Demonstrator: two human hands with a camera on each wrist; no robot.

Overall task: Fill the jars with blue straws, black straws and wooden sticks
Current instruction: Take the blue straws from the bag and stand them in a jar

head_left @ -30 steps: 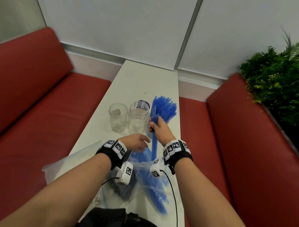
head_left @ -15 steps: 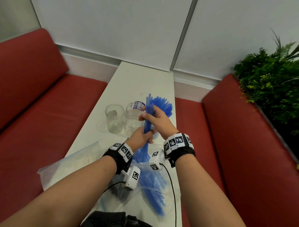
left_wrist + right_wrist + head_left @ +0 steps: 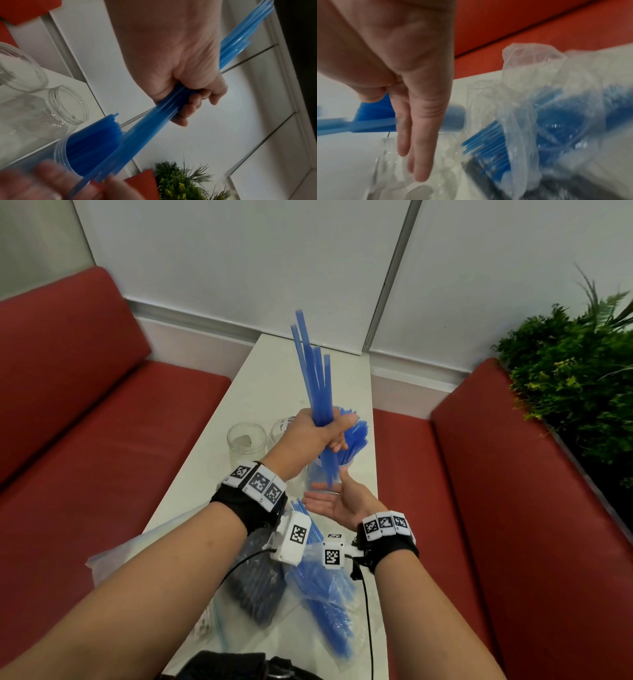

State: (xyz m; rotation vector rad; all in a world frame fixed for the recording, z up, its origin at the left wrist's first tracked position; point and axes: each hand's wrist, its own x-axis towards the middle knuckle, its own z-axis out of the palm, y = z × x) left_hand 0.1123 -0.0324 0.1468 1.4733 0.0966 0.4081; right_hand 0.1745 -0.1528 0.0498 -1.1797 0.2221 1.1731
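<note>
My left hand [image 3: 317, 436] grips a small bundle of blue straws [image 3: 313, 371] and holds it nearly upright above the table; the same fist and bundle [image 3: 154, 120] show in the left wrist view. My right hand [image 3: 330, 501] lies open, palm up, just under the bundle's lower ends and holds nothing. Behind the hands a clear jar [image 3: 354, 436] is packed with blue straws. One empty jar [image 3: 246, 443] stands to its left, and a second empty jar [image 3: 282, 426] is half hidden by my left hand.
On the near end of the narrow white table [image 3: 274, 371] lie a plastic bag of blue straws [image 3: 325, 594], a bag of black straws [image 3: 260, 587] and a clear bag [image 3: 137, 553] at the left edge. Red benches flank the table. A plant [image 3: 575, 378] stands at the right.
The right hand has let go of the blue straws and dropped below them, palm up. The left hand has taken the bundle and lifted it higher.
</note>
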